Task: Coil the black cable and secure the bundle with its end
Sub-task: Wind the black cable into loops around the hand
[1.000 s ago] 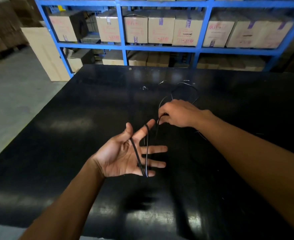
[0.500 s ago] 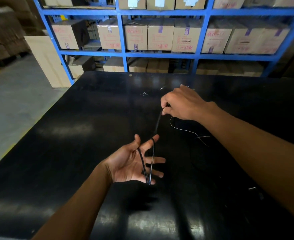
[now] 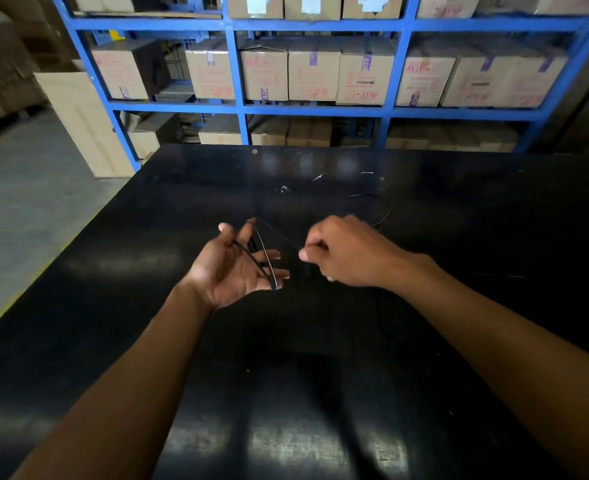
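Observation:
A thin black cable (image 3: 264, 258) is looped a few times around the spread fingers of my left hand (image 3: 232, 268), which is held palm up over the black table (image 3: 147, 306). From the index fingertip a strand runs right to my right hand (image 3: 348, 252), whose thumb and fingers pinch it. The loose rest of the cable lies on the table behind my right hand, near the far middle, hard to see against the dark top.
A blue steel rack (image 3: 241, 109) full of cardboard boxes (image 3: 313, 72) stands behind the table's far edge. A pale board (image 3: 85, 126) leans at the rack's left end. Grey floor lies left of the table.
My right hand came down and toward me, bringing the strand across to my left hand's fingertips. Another turn lies around the left fingers, and both hands sit closer together.

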A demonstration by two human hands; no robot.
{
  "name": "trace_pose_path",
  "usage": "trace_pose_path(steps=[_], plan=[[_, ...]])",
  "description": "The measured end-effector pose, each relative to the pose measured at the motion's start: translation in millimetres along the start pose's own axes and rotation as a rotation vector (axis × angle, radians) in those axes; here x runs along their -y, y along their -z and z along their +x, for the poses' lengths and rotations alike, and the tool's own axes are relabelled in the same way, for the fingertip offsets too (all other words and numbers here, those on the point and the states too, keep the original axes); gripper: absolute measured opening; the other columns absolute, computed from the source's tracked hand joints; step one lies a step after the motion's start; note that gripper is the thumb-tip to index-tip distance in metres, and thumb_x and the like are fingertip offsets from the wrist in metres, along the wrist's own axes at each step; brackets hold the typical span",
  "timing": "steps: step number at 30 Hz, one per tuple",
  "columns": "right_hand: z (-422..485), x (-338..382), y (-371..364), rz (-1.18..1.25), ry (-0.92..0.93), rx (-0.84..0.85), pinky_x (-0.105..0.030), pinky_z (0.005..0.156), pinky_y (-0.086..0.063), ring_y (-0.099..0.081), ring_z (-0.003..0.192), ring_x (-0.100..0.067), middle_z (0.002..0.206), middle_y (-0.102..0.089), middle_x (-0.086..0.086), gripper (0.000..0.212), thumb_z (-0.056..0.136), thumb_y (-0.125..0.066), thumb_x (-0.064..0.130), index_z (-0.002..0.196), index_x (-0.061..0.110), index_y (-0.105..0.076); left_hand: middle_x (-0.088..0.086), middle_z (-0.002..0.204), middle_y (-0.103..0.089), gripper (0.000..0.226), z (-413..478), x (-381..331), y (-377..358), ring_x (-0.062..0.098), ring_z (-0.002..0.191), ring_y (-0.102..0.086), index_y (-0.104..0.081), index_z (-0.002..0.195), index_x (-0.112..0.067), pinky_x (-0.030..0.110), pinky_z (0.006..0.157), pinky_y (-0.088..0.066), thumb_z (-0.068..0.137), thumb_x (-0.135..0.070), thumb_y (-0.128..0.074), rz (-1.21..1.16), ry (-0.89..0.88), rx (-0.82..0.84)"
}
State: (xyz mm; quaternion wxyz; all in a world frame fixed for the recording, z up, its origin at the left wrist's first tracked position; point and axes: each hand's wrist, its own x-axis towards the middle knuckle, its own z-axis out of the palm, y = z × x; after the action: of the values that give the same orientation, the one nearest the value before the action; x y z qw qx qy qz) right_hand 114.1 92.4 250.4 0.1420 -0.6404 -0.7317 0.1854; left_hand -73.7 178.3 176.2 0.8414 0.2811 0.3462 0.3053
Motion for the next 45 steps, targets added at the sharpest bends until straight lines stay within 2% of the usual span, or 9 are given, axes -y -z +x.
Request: trace_pose_path(steps=[6, 10, 13, 18, 21, 25, 28, 36, 45], plan=[[-35, -13, -33, 0.169, -0.059, 0.101, -0.028, 0.065, -0.052, -0.064, 0.056, 0.002, 0.066, -0.071, 0.001, 0.03, 0.095, -0.056, 0.03, 0.067, 0.021, -0.06, 0.037, 0.152, -0.024, 0.058, 4, -24, -2, 0.065, 0.129, -0.031, -0.034, 0.147, -0.04, 0.074, 0.106, -0.02, 0.096, -0.064, -0.018, -0.088, -0.085, -0.03], [-58, -27, -72, 0.31, -0.063, 0.141, -0.029, 0.077, -0.052, -0.068, 0.069, -0.004, 0.073, -0.075, 0.004, 0.026, 0.09, -0.054, 0.027, 0.071, 0.014, -0.064, 0.037, 0.148, -0.032, 0.057, 6, -42, -1, 0.065, 0.127, -0.035, -0.04, 0.143, -0.039, 0.073, 0.104, -0.026, 0.096, -0.064, -0.019, -0.108, -0.128, 0.009], [-60, -35, -101, 0.323, -0.048, 0.217, -0.018, 0.073, -0.047, -0.065, 0.075, 0.0, 0.083, -0.076, 0.005, 0.023, 0.091, -0.052, 0.025, 0.077, 0.015, -0.068, 0.035, 0.136, -0.045, 0.059, 6, -49, -4, 0.064, 0.122, -0.043, -0.032, 0.147, -0.042, 0.071, 0.104, -0.029, 0.095, -0.065, -0.016, -0.045, -0.147, 0.077], [-31, -43, -139, 0.231, -0.023, 0.3, -0.033, 0.082, -0.049, -0.065, 0.085, -0.017, 0.093, -0.073, -0.004, 0.026, 0.09, -0.05, 0.026, 0.082, 0.009, -0.067, 0.036, 0.143, -0.043, 0.06, 6, -52, -12, 0.063, 0.12, -0.047, -0.032, 0.147, -0.043, 0.071, 0.094, -0.04, 0.094, -0.066, -0.015, -0.048, -0.125, 0.244], [-3, -49, -143, 0.123, -0.012, 0.314, -0.04, 0.087, -0.048, -0.064, 0.096, -0.033, 0.102, -0.07, -0.013, 0.027, 0.092, -0.049, 0.026, 0.086, 0.007, -0.068, 0.036, 0.145, -0.04, 0.064, -3, -55, -20, 0.063, 0.128, -0.038, -0.033, 0.148, -0.041, 0.07, 0.101, -0.035, 0.092, -0.067, -0.015, -0.055, -0.056, 0.426], [38, -63, -103, -0.027, -0.009, 0.237, -0.038, 0.086, -0.05, -0.065, 0.102, -0.034, 0.108, -0.072, -0.012, 0.022, 0.093, -0.052, 0.027, 0.094, 0.013, -0.069, 0.032, 0.156, -0.012, 0.065, -25, -55, -28, 0.06, 0.14, -0.008, -0.018, 0.151, -0.045, 0.069, 0.111, -0.015, 0.091, -0.07, -0.016, -0.049, 0.057, 0.667], [68, -68, -51, -0.167, -0.024, 0.153, -0.038, 0.085, -0.05, -0.066, 0.102, -0.033, 0.109, -0.072, -0.012, 0.019, 0.094, -0.054, 0.026, 0.1, 0.016, -0.069, 0.031, 0.157, -0.007, 0.064, -37, -50, -32, 0.06, 0.139, -0.005, -0.016, 0.151, -0.046, 0.068, 0.111, -0.015, 0.092, -0.07, -0.019, -0.009, 0.12, 0.763], [105, -50, 54, -0.362, 0.002, -0.019, -0.041, 0.078, -0.048, -0.056, 0.087, -0.021, 0.097, -0.06, -0.003, 0.009, 0.093, -0.055, 0.022, 0.093, 0.028, -0.062, 0.026, 0.151, -0.038, 0.064, -29, -32, -43, 0.056, 0.135, -0.034, -0.03, 0.145, -0.052, 0.061, 0.106, -0.036, 0.087, -0.074, -0.016, 0.226, 0.125, 0.638], [103, -33, 91, -0.448, 0.031, -0.052, -0.04, 0.079, -0.051, -0.059, 0.088, -0.018, 0.094, -0.063, 0.002, 0.01, 0.095, -0.057, 0.026, 0.096, 0.021, -0.066, 0.03, 0.153, -0.031, 0.064, -5, -20, -46, 0.058, 0.136, -0.03, -0.025, 0.148, -0.051, 0.063, 0.109, -0.03, 0.087, -0.072, -0.024, 0.245, 0.212, 0.621]])
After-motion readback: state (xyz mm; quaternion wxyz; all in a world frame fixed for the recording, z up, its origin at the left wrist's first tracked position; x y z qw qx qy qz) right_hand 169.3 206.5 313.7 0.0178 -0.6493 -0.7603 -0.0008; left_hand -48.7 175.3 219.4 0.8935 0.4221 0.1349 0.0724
